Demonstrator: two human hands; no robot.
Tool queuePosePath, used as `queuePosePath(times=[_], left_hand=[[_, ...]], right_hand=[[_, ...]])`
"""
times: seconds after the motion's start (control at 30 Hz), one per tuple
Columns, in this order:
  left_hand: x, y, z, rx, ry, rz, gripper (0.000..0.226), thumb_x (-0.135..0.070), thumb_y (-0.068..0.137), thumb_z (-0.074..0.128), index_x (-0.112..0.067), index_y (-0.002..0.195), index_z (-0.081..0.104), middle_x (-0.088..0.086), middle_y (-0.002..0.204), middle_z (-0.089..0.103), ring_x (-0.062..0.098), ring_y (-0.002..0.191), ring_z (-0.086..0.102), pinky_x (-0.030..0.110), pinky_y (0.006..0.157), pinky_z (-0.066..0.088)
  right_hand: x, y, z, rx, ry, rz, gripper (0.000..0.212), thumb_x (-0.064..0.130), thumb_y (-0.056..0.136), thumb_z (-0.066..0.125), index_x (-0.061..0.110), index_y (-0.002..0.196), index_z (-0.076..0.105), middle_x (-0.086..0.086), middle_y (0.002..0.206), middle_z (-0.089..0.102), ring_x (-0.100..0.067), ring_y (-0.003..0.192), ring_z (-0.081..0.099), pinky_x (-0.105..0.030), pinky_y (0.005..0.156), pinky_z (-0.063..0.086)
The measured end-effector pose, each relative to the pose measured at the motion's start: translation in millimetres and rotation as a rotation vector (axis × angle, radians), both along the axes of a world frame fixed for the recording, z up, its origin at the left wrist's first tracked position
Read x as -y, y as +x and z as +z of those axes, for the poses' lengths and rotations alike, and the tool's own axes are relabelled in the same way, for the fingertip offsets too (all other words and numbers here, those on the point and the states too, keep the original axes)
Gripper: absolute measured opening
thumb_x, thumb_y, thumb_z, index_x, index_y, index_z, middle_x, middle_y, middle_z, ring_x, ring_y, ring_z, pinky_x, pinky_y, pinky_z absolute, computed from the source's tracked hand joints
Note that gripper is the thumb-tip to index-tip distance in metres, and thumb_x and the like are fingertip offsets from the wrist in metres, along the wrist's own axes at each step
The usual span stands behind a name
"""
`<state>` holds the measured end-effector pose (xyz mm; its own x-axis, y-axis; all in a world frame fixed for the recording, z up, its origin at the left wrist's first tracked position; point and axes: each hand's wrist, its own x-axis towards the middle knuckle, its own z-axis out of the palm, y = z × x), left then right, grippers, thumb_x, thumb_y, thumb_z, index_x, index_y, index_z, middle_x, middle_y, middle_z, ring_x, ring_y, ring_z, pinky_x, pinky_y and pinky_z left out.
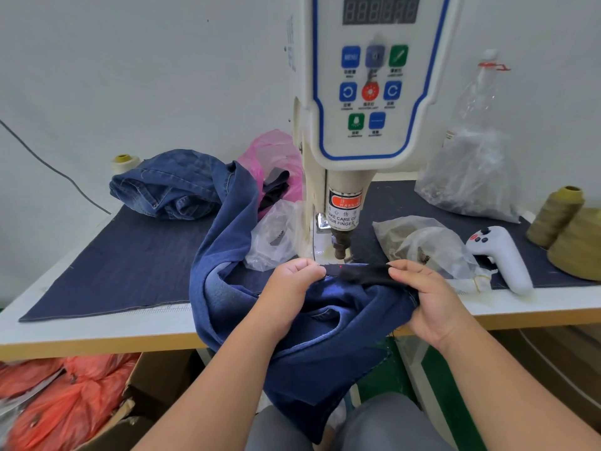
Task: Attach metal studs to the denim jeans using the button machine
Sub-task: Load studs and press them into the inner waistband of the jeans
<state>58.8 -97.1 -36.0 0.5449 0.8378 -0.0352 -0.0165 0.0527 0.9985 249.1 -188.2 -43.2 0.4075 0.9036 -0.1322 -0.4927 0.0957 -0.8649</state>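
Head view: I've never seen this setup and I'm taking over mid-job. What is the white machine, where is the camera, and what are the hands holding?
The camera sits on the worker's head, looking down at the table. The white button machine has a control panel above and a punch below. The left hand and right hand each pinch a dark edge of the jeans, stretching it just in front of the punch. More denim, plastic bags, thread cones and a white controller lie around.

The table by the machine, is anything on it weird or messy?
A bit messy. A white handheld controller lies among sewing things, beside olive thread cones. Crumpled plastic bags crowd the button machine, and a second pair of jeans sits bunched up behind.
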Motion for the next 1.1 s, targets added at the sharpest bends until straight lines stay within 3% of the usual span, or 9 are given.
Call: queuePosePath(times=[0.13,0.27,0.57,0.73,0.87,1.1], left_hand=[[-0.5,-0.6,-1.1,0.001,0.000,0.000,0.020,-0.029,0.073,0.061,-0.010,0.075,0.059,0.013,0.075,0.051,0.024,0.077,0.048,0.038,0.076,0.039],[-0.5,-0.8,-2.5,0.012,0.000,-0.003,0.017,-0.028,0.074,0.061,-0.011,0.071,0.058,0.013,0.075,0.051,0.024,0.076,0.049,0.038,0.076,0.039],[-4.2,0.3,-4.7,0.018,-0.004,-0.011,0.024,-0.037,0.064,0.067,-0.015,0.069,0.058,0.012,0.076,0.050,0.024,0.078,0.048,0.040,0.078,0.039],[-5.7,1.1,-5.6,0.037,-0.025,-0.010,0.034,-0.039,0.060,0.068,-0.010,0.076,0.059,0.014,0.078,0.050,0.025,0.080,0.048,0.042,0.080,0.039],[-5.9,1.0,-4.8,0.031,-0.022,-0.006,0.047,-0.039,0.060,0.068,0.002,0.080,0.057,0.015,0.081,0.049,0.026,0.081,0.047,0.043,0.081,0.038],[-3.6,-0.1,-2.8,0.035,-0.022,-0.023,0.037,-0.040,0.060,0.067,-0.009,0.079,0.060,0.015,0.079,0.052,0.026,0.080,0.050,0.043,0.080,0.040]], right_hand=[[-0.9,-0.3,-0.2,0.018,0.004,0.008,0.026,-0.001,0.085,0.058,0.013,0.067,0.070,-0.007,0.068,0.068,-0.017,0.061,0.066,-0.025,0.058,0.056],[-1.6,-0.8,-0.4,0.014,0.013,0.020,0.013,0.007,0.069,0.064,0.015,0.064,0.072,-0.007,0.068,0.068,-0.016,0.061,0.066,-0.024,0.056,0.056],[-1.4,0.9,-1.4,0.014,0.028,0.046,0.008,0.007,0.070,0.064,0.011,0.067,0.071,-0.009,0.068,0.069,-0.017,0.061,0.067,-0.025,0.055,0.056],[-1.6,1.0,-1.3,0.019,0.026,0.042,0.019,0.004,0.074,0.062,0.015,0.063,0.072,-0.008,0.068,0.069,-0.017,0.061,0.067,-0.025,0.057,0.057],[-2.1,1.6,-2.3,0.007,0.030,0.032,0.010,0.006,0.070,0.064,0.012,0.068,0.070,-0.008,0.068,0.069,-0.018,0.062,0.067,-0.025,0.057,0.057],[-2.4,2.3,-3.5,0.009,0.035,0.044,0.015,0.006,0.069,0.063,0.015,0.063,0.073,-0.007,0.066,0.069,-0.016,0.060,0.068,-0.024,0.054,0.056]])
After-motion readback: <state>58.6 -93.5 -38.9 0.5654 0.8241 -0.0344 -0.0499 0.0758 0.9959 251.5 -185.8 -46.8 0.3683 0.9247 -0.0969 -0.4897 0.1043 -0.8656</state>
